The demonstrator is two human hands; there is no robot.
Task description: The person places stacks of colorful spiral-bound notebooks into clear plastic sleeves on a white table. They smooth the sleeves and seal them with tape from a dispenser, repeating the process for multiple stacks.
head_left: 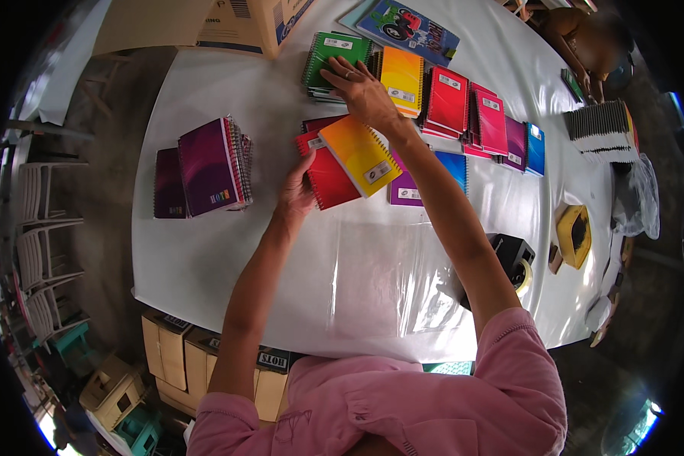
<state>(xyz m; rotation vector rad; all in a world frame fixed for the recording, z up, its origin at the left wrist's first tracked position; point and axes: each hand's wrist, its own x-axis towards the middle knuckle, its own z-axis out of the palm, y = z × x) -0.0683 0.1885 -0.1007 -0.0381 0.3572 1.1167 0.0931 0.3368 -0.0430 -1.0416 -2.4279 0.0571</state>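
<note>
My left hand grips a red spiral notebook by its left edge, thumb on the cover. A yellow spiral notebook lies slanted across the red one. My right hand reaches up over a stack of green spiral notebooks, fingers stretched out on the top cover. Beside that stack are yellow notebooks, then red notebooks and pink notebooks. Partly hidden behind my right forearm lie a purple notebook and a blue notebook.
Purple notebooks are stacked at the left. A cardboard box stands at the far left. To the right are a black tape dispenser, a yellow container and a dark notebook stack. Another person sits at the far right.
</note>
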